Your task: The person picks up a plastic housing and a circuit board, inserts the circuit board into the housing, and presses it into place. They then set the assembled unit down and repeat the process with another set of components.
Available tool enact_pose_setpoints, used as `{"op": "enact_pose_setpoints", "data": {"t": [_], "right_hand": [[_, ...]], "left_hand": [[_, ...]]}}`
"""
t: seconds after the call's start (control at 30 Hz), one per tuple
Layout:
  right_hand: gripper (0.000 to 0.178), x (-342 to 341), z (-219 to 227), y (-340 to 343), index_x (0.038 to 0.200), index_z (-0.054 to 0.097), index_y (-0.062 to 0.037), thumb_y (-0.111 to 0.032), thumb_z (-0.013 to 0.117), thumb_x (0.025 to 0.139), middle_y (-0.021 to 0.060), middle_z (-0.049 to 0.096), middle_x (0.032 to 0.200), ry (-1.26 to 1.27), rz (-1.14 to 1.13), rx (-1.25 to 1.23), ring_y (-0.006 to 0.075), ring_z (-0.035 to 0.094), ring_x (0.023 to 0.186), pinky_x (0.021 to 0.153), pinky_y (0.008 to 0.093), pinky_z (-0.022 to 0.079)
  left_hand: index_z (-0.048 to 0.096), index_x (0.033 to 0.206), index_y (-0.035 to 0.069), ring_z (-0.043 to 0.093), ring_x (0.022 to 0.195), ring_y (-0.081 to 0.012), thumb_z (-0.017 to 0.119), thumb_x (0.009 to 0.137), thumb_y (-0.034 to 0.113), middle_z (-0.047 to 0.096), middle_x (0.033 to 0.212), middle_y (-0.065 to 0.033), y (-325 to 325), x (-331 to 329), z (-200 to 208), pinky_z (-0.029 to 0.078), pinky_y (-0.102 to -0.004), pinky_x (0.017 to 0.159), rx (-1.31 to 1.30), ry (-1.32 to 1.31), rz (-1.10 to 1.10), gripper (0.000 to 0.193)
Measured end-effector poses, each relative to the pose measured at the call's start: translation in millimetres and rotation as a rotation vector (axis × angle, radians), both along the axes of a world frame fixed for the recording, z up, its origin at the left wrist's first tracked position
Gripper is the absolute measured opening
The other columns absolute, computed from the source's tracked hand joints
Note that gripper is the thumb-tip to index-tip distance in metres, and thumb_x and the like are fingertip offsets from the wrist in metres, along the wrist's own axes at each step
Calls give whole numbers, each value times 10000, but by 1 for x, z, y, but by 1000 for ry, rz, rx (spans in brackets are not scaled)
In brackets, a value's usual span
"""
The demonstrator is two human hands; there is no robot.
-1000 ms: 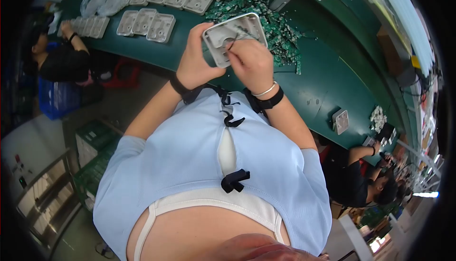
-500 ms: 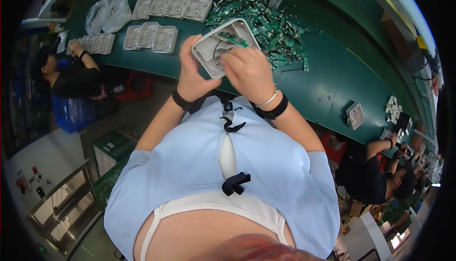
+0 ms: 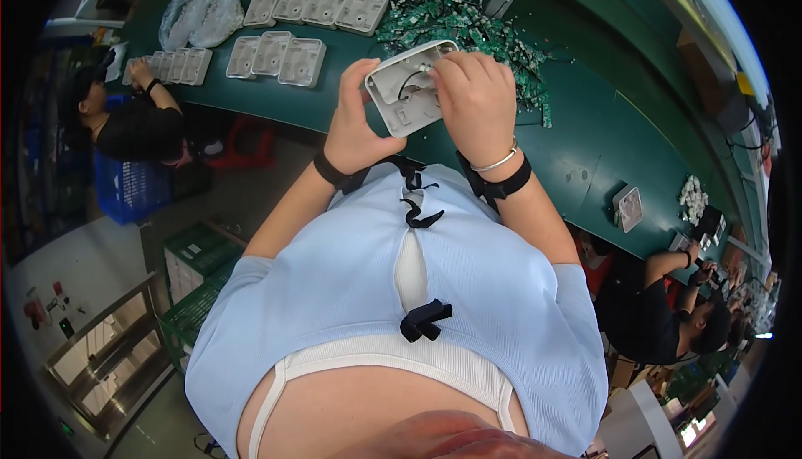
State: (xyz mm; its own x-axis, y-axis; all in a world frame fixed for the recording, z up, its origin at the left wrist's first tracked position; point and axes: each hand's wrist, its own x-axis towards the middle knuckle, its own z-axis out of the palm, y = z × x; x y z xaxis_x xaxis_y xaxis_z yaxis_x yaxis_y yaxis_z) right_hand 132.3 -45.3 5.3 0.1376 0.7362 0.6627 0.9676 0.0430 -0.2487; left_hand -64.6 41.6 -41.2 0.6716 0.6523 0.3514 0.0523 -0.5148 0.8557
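Observation:
A white plastic housing, an open shallow box with posts inside, is tilted up over the near edge of the table. My left hand grips it by its left side and near corner, thumb along the bottom edge. Over its right side is my right hand, fingers bent and pressed together inside the rim. What those fingers pinch is hidden behind them. A thin black wire curves inside the housing toward my right fingertips.
Beyond my hands lies a heap of green circuit boards. More white housings stand in rows to the left, near a clear plastic bag. A single housing sits at right. Co-workers sit at both sides.
My right hand has moved right and up along the housing. The green circuit board seen inside it earlier is now out of sight. The housing is turned slightly, still in my left hand.

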Motion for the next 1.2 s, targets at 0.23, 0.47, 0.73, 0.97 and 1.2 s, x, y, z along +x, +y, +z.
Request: {"op": "enact_pose_setpoints", "data": {"t": [0.23, 0.47, 0.73, 0.97, 1.2], "right_hand": [[123, -4, -10, -10, 959, 713, -75, -88, 776, 854, 80, 733, 1059, 279, 31, -111, 265, 699, 864, 670, 376, 548], [227, -9, -12, -9, 1025, 704, -24, 84, 720, 826, 102, 679, 1075, 584, 262, 85, 254, 682, 889, 750, 333, 573], [298, -14, -17, -8, 1045, 720, -30, 134, 653, 805, 87, 624, 1030, 700, 440, -227, 250, 653, 924, 808, 308, 541], [312, -7, -18, -11, 1021, 719, -37, 127, 605, 782, 81, 651, 1068, 852, 580, -276, 274, 656, 971, 845, 339, 535], [256, -4, -26, -12, 984, 723, -31, 84, 654, 765, 84, 694, 1074, 707, 669, -287, 270, 665, 1009, 910, 352, 526]], "left_hand": [[284, 1488, 42, 511, 1308, -318, 855, 625, 58, 365, 1445, -162, 2, -4, -4, 467, -417, 1103, -82, 95, 5, 1035], [253, 1495, 44, 541, 1276, -288, 853, 638, 60, 407, 1397, -161, 2, -2, -5, 484, -405, 1074, -230, 78, -4, 1046], [163, 1539, 60, 521, 1331, -263, 844, 657, 31, 418, 1439, -161, 3, -2, 3, 448, -422, 1134, -388, 16, -70, 1115], [164, 1523, 52, 538, 1304, -309, 811, 664, 34, 398, 1426, -179, 8, -5, -7, 479, -414, 1080, -216, -1, -76, 1075], [162, 1513, 50, 498, 1330, -353, 820, 646, 68, 311, 1465, -209, 20, -8, -25, 447, -437, 1105, 15, 22, -36, 1088]]}}
